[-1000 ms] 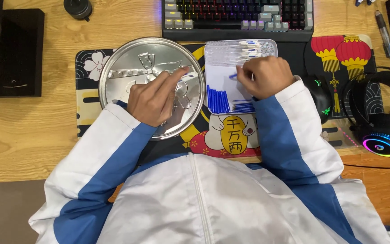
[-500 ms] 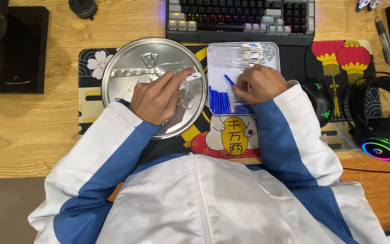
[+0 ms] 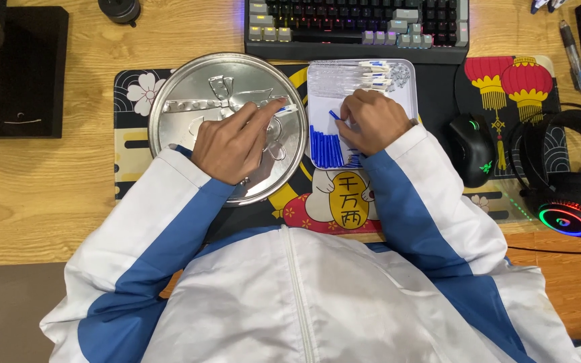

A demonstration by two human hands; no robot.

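My left hand (image 3: 233, 144) rests on a round silver metal tray (image 3: 176, 101), its fingertips pinching a small clear pen part with a blue end (image 3: 284, 109) near the tray's right rim. My right hand (image 3: 371, 122) is inside a white rectangular tray (image 3: 317, 81), fingers closed around a thin blue stick (image 3: 334, 115). A row of several blue sticks (image 3: 327, 148) lies in that tray's near left part, and a pile of clear tubes with blue tips (image 3: 358, 74) lies along its far side. Both sleeves are white and blue.
A keyboard (image 3: 358, 27) lies beyond the trays. A black mouse (image 3: 471, 148) and black headphones with a lit ring (image 3: 566, 195) sit at the right on a patterned desk mat (image 3: 506, 87). A black box (image 3: 18, 74) stands at the left; a pen (image 3: 573, 44) lies far right.
My right hand has slid left and nearer inside the white tray, toward the blue sticks. My left hand has stayed on the silver tray.
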